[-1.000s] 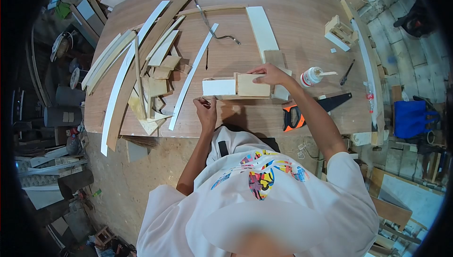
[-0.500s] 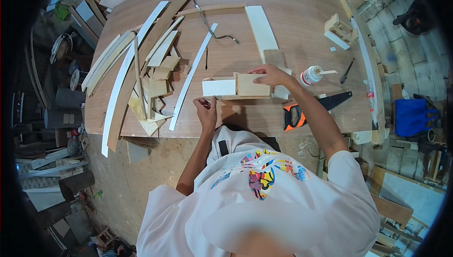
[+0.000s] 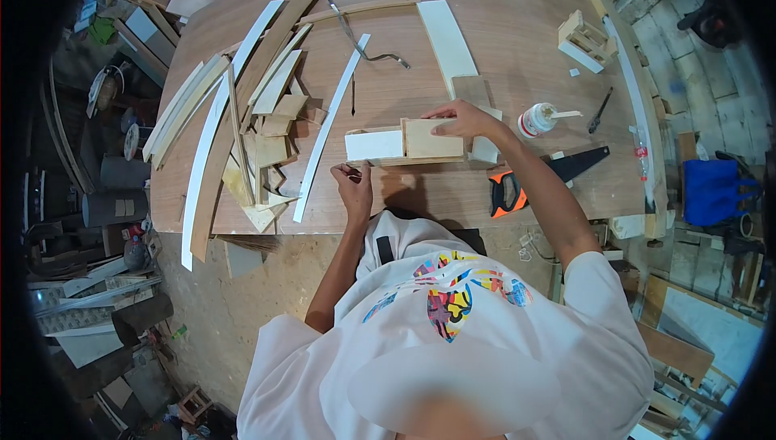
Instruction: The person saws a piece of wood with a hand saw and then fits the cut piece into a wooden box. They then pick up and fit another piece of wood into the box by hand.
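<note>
A small wooden box (image 3: 374, 147) made of plywood pieces lies in front of me near the table's front edge. Its left part shows a white face, and a bare plywood panel (image 3: 435, 139) covers the right part. My right hand (image 3: 462, 119) grips that panel from above, thumb on top and fingers over the far edge. At the box's near left corner, my left hand (image 3: 353, 185) has its fingertips closed on the edge. What lies under the fingertips is partly hidden.
Wood strips and offcuts (image 3: 275, 126) pile up on the left. A glue jar (image 3: 533, 122) with a stick, a handsaw (image 3: 558, 177) and a screwdriver (image 3: 600, 111) lie right. A bent metal bar (image 3: 364, 50) and a white board (image 3: 447, 40) lie beyond. Another small wooden frame (image 3: 586, 42) stands far right.
The camera view has shifted slightly. Both hands keep their places on the wooden box, with no other clear movement.
</note>
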Motion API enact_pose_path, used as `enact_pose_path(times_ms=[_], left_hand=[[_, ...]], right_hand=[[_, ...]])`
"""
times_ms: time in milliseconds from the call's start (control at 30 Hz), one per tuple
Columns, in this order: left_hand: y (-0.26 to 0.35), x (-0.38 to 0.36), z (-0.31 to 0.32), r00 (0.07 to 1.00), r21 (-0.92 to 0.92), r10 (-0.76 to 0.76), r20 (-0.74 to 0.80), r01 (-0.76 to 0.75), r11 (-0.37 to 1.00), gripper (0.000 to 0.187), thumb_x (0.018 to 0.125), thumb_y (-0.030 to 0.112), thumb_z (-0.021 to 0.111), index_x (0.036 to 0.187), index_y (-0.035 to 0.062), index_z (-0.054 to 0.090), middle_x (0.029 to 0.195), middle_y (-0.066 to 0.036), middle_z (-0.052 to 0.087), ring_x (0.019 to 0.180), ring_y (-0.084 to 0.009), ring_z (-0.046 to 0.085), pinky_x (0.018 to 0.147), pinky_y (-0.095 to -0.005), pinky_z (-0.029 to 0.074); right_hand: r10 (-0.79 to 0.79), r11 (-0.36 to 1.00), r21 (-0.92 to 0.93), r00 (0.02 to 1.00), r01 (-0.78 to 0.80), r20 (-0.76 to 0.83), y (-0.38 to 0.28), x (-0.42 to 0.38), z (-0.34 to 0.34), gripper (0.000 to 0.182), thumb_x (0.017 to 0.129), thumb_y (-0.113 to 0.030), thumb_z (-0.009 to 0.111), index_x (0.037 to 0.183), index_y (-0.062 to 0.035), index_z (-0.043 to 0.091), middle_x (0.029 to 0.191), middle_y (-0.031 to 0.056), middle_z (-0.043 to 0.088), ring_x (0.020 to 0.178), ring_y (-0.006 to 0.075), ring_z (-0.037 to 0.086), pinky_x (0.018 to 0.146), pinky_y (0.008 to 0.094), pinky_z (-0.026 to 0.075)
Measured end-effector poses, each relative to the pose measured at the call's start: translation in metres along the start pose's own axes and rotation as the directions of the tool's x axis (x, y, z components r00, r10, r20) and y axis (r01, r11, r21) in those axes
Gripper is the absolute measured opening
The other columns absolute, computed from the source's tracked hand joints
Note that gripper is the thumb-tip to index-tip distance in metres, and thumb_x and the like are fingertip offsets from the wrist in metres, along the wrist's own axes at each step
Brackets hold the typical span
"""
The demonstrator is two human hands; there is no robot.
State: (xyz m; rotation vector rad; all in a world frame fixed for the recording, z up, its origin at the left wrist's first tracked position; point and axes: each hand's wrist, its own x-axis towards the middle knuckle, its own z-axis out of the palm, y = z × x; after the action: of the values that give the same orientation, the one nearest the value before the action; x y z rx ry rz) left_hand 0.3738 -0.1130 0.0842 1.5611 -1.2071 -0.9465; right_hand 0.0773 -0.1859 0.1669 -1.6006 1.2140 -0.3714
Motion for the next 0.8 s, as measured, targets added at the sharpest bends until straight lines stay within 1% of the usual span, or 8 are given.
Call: enact_pose_path(times_ms=[100, 233, 300, 433, 633, 733, 800], left_hand=[[0.001, 0.001, 0.0, 1.0, -0.009, 0.012, 0.004, -0.012, 1.0, 0.037, 0.089, 0.022, 0.066, 0.094, 0.0069, 0.032, 0.073, -0.004, 0.046, 0.054, -0.0113, 0.049, 0.049, -0.0247, 0.042], [0.004, 0.006, 0.002, 1.0, -0.013, -0.007, 0.001, 0.007, 1.0, 0.038, 0.088, 0.021, 0.067, 0.094, 0.0071, 0.032, 0.074, -0.004, 0.046, 0.054, -0.0116, 0.049, 0.048, -0.0247, 0.042], [0.003, 0.008, 0.002, 1.0, -0.02, -0.015, 0.003, 0.016, 1.0, 0.038, 0.088, 0.02, 0.067, 0.094, 0.0071, 0.032, 0.075, -0.005, 0.046, 0.055, -0.0117, 0.049, 0.047, -0.0248, 0.041], [0.003, 0.009, 0.003, 1.0, -0.033, -0.017, 0.018, 0.018, 0.999, 0.038, 0.088, 0.02, 0.067, 0.094, 0.0072, 0.031, 0.077, -0.005, 0.045, 0.055, -0.0117, 0.049, 0.047, -0.0249, 0.042], [0.007, 0.006, 0.003, 0.999, -0.039, -0.032, 0.01, 0.033, 0.999, 0.038, 0.088, 0.019, 0.066, 0.095, 0.0071, 0.031, 0.078, -0.005, 0.044, 0.056, -0.0115, 0.048, 0.047, -0.0248, 0.041], [0.006, 0.005, 0.003, 0.999, -0.047, -0.04, 0.01, 0.041, 0.998, 0.037, 0.088, 0.019, 0.066, 0.095, 0.007, 0.031, 0.078, -0.005, 0.045, 0.057, -0.0115, 0.049, 0.047, -0.025, 0.041], [0.008, 0.004, 0.002, 0.999, -0.044, -0.044, 0.007, 0.044, 0.998, 0.037, 0.089, 0.019, 0.066, 0.095, 0.0071, 0.031, 0.079, -0.005, 0.045, 0.057, -0.0115, 0.049, 0.047, -0.025, 0.041]], right_hand=[[-0.005, 0.999, 0.042, 1.0, 0.005, 0.008, 0.0, 0.001, 0.001, 0.046, 0.078, -0.024, 0.074, 0.121, -0.012, 0.063, 0.115, 0.0089, 0.066, 0.104, 0.0187, 0.06, 0.097, 0.0334, 0.043], [0.001, 1.0, 0.013, 1.0, -0.001, 0.019, 0.0, 0.004, 0.002, 0.046, 0.079, -0.025, 0.074, 0.121, -0.0116, 0.063, 0.113, 0.0087, 0.066, 0.103, 0.0185, 0.061, 0.097, 0.0332, 0.043], [-0.023, 1.0, 0.008, 1.0, 0.023, -0.019, 0.001, 0.006, 0.001, 0.046, 0.079, -0.025, 0.074, 0.121, -0.0113, 0.063, 0.112, 0.0089, 0.067, 0.102, 0.0186, 0.061, 0.097, 0.0332, 0.043], [-0.009, 0.999, 0.035, 1.0, 0.01, -0.011, 0.004, 0.01, -0.003, 0.046, 0.079, -0.025, 0.074, 0.121, -0.0114, 0.063, 0.112, 0.0093, 0.067, 0.103, 0.019, 0.061, 0.097, 0.0334, 0.043], [-0.027, 0.999, -0.04, 1.0, 0.027, 0.001, -0.005, 0.012, -0.006, 0.045, 0.079, -0.023, 0.074, 0.121, -0.012, 0.063, 0.112, 0.0095, 0.067, 0.105, 0.0193, 0.061, 0.099, 0.0334, 0.042], [0.016, 0.999, -0.051, 0.999, -0.014, 0.034, -0.005, 0.012, -0.007, 0.044, 0.079, -0.023, 0.074, 0.121, -0.012, 0.063, 0.113, 0.0091, 0.066, 0.104, 0.0192, 0.061, 0.098, 0.0333, 0.042], [-0.03, 0.999, -0.036, 0.999, 0.031, 0.025, -0.004, 0.014, -0.004, 0.045, 0.079, -0.023, 0.073, 0.121, -0.012, 0.063, 0.114, 0.0092, 0.066, 0.104, 0.0192, 0.061, 0.098, 0.033, 0.042]])
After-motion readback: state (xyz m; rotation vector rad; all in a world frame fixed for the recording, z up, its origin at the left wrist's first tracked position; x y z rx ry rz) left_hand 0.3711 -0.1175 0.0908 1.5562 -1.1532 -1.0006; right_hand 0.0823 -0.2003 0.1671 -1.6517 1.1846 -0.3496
